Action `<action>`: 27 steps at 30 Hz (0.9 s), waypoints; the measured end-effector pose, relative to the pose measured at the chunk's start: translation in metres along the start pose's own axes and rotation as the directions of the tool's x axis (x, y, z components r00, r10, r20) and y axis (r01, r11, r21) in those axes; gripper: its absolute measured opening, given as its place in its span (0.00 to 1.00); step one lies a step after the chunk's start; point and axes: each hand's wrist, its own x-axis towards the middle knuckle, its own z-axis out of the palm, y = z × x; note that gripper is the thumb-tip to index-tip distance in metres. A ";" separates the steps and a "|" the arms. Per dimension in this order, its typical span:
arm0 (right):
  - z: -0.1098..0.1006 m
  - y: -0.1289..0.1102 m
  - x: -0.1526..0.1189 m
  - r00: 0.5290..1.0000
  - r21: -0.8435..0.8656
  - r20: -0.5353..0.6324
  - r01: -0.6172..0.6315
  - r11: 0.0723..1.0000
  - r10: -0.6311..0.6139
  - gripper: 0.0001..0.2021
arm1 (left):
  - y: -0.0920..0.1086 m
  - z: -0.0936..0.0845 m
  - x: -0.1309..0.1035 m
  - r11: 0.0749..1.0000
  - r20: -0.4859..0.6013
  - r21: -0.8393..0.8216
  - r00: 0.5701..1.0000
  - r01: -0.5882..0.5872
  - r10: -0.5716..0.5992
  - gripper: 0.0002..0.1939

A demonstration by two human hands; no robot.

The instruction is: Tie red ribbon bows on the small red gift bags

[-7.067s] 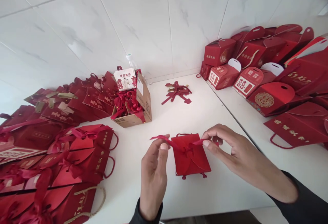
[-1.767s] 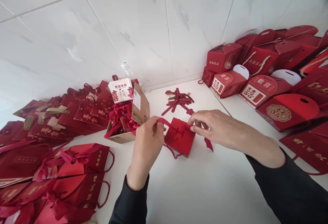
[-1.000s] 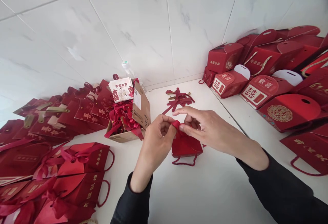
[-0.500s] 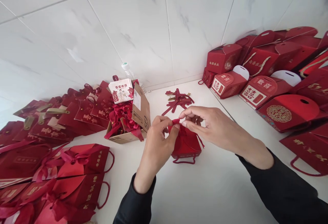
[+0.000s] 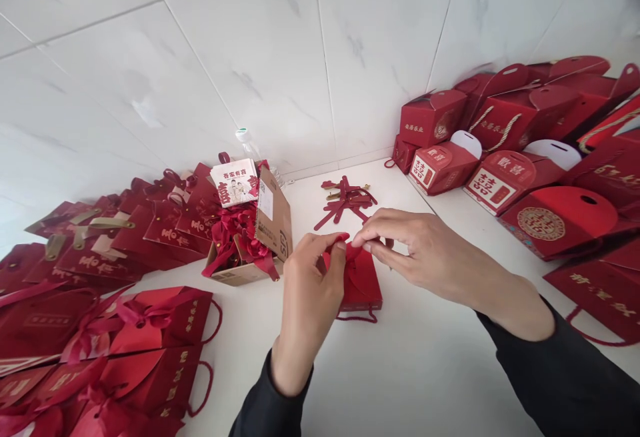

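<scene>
A small red gift box with a cord handle at its front lies on the white table between my hands. Over its top runs a red ribbon, partly hidden by my fingers. My left hand pinches a loop of this ribbon between thumb and forefinger, left of the box's centre. From the right, my right hand pinches the ribbon close to the left fingertips. Just beyond the hands lies a heap of dark red straps.
An open cardboard box holds red ribbon bows, with printed white cards on top. Ribbon-tied red boxes and red bags fill the left. Several red gift boxes stand at the right. A clear bottle is near the tiled wall.
Both hands still grip the ribbon and have shifted slightly. The red gift box has turned a little, and its right edge now sits further left.
</scene>
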 end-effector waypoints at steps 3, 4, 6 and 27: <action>0.000 -0.001 0.000 1.000 -0.001 0.000 -0.006 1.000 0.006 0.14 | 0.006 0.000 -0.005 0.955 -0.057 0.278 0.990 -0.107 0.127 0.12; 0.000 -0.001 0.000 1.000 -0.003 0.000 -0.008 1.000 0.008 0.14 | 0.008 0.000 -0.006 0.938 -0.056 0.325 0.988 -0.117 0.143 0.13; 0.001 -0.001 0.000 1.000 0.000 -0.002 -0.008 1.000 0.008 0.13 | 0.008 0.001 -0.006 0.937 -0.039 0.328 0.989 -0.121 0.141 0.13; 0.003 -0.004 0.001 0.994 0.091 -0.008 -0.103 0.990 0.105 0.11 | 0.004 0.002 0.004 0.968 0.292 -0.203 0.953 0.150 -0.087 0.16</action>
